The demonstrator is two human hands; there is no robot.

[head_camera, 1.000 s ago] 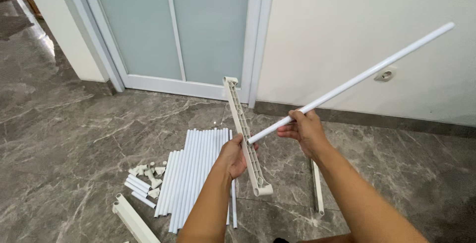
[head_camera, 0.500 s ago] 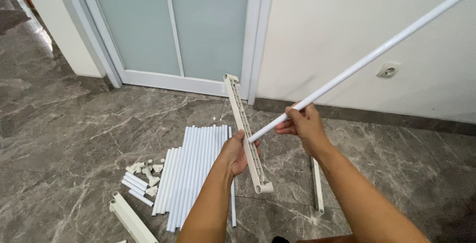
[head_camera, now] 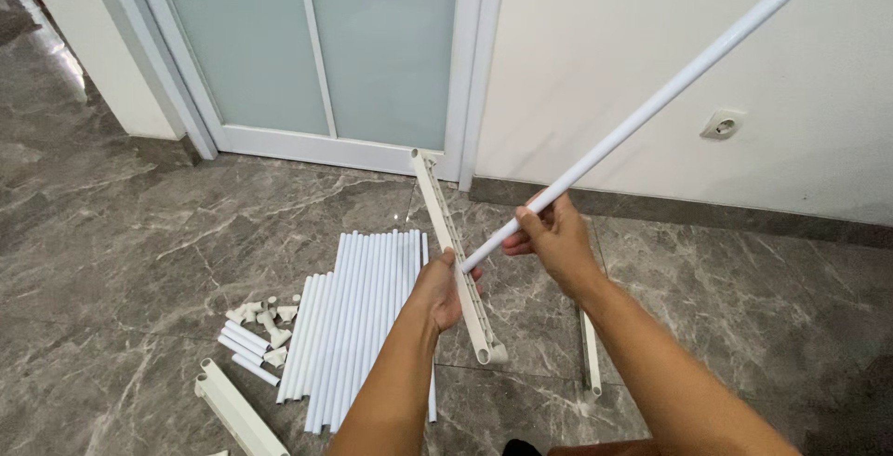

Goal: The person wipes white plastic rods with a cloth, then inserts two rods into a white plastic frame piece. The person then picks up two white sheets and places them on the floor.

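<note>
The left hand [head_camera: 439, 288] grips one white perforated plastic rail [head_camera: 453, 242], the right hand [head_camera: 555, 242] one long white tube [head_camera: 651, 107], above roughly fifteen white tubes [head_camera: 358, 321] lying on the grey marble floor [head_camera: 112, 242].

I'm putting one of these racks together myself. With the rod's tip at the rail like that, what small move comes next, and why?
Probably push the long white rod a little further into the perforated side rail. Its lower end already meets the rail beside the left hand, and the right hand grips the rod near that end, so a short push along the rod should seat it.

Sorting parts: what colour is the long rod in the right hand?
White, seen in the head view: the long rod.
</note>
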